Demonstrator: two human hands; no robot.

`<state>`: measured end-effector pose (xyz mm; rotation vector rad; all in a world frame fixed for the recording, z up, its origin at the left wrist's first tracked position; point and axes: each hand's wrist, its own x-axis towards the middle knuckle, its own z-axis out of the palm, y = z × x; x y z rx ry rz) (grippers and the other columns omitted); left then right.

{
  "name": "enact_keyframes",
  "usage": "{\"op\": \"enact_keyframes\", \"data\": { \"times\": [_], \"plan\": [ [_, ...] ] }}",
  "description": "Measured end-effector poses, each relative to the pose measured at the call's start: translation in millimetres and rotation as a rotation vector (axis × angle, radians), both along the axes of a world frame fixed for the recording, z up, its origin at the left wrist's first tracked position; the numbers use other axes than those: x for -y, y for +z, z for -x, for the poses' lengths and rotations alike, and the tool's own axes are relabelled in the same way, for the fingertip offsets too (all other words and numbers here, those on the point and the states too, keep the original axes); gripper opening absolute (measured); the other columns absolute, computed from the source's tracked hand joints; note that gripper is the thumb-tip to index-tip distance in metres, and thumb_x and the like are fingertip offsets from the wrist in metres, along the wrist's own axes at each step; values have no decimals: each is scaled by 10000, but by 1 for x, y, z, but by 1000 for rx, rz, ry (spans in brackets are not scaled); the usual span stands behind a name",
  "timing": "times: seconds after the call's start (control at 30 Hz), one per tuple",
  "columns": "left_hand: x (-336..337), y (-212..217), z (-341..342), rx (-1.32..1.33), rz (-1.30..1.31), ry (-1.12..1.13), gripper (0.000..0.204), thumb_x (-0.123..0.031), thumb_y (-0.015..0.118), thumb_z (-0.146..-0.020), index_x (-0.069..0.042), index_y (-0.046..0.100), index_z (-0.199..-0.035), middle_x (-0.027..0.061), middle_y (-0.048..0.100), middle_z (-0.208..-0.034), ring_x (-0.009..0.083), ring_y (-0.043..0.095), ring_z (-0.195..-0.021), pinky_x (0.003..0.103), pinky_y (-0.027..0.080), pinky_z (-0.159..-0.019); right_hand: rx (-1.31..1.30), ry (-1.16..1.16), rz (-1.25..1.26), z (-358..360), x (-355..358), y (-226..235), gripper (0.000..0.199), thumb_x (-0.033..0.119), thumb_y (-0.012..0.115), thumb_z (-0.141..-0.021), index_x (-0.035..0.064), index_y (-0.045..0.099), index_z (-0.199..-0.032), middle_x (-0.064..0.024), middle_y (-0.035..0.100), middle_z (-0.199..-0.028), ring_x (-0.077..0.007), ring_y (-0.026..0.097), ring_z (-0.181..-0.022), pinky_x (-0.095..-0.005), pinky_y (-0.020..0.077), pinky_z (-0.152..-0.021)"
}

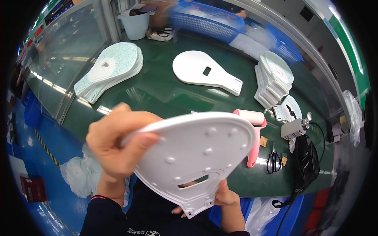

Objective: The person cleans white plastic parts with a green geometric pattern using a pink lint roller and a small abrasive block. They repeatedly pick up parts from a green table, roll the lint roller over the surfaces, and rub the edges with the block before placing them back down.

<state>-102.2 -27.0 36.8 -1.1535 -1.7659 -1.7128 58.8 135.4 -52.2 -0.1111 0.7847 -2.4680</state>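
Observation:
A white moulded plastic panel (193, 145), round at one end and narrowing to a neck with a rectangular slot, is held up close, tilted, its studded face showing. My left hand (122, 137) pinches its broad rim, thumb on the studded face. At the narrow end my right hand (222, 196) grips the edge, its fingers partly hidden behind the panel. Beyond it, a similar white panel (191, 67) lies flat on the green table. A pink-handled lint roller (253, 147) lies just right of the held panel, partly covered by it.
Stacked patterned panels stand at far left (122, 59) and far right (275, 78) of the green table (157, 78). Right of the roller are scissors (273, 161), a pump bottle (293, 129) and a black bag (307, 161). A white bucket (134, 25) and blue basket (208, 23) line the back.

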Motion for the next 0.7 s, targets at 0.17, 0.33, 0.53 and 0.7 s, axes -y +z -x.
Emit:
{"op": "enact_keyframes", "data": {
  "times": [0.17, 0.33, 0.53, 0.7],
  "plan": [
    [3, -10, 68, -280, -289, -286, 174, -310, 580, -755, -138, 582, -734, 109, 503, -1049, 207, 426, -834, 327, 355, -696, 20, 51, 290, 12, -23, -25, 916, 717, 105, -731, -24, 266, -1246, -215, 456, -1103, -322, 539, -884, -476, 391, -858],
    [22, -16, 104, 132, -476, -658, 147, -316, 529, -796, -192, 572, -861, 124, 342, -1263, 299, 303, -1184, 489, 327, -890, -9, -508, -92, 38, -38, 22, 509, 302, 446, -838, 3, 336, -1236, -143, 456, -1123, -225, 493, -988, -430, 395, -861],
    [6, -53, 60, 1358, -519, -716, 478, -310, 359, -882, -21, 317, -1260, 134, 413, -1236, 251, 450, -1086, 354, 407, -880, -115, -883, -356, 46, -59, 41, 497, -32, 544, -760, 25, 383, -1227, -102, 436, -1159, -123, 488, -979, -231, 441, -796],
    [21, -49, 79, 1430, -448, -806, 455, -346, 384, -880, 28, 440, -1134, 138, 510, -1121, 226, 506, -1010, 329, 406, -873, -169, -940, -468, 66, -72, 57, 480, -18, 541, -768, 35, 391, -1221, -103, 479, -1098, -124, 510, -940, -223, 447, -791]
  ]
}}
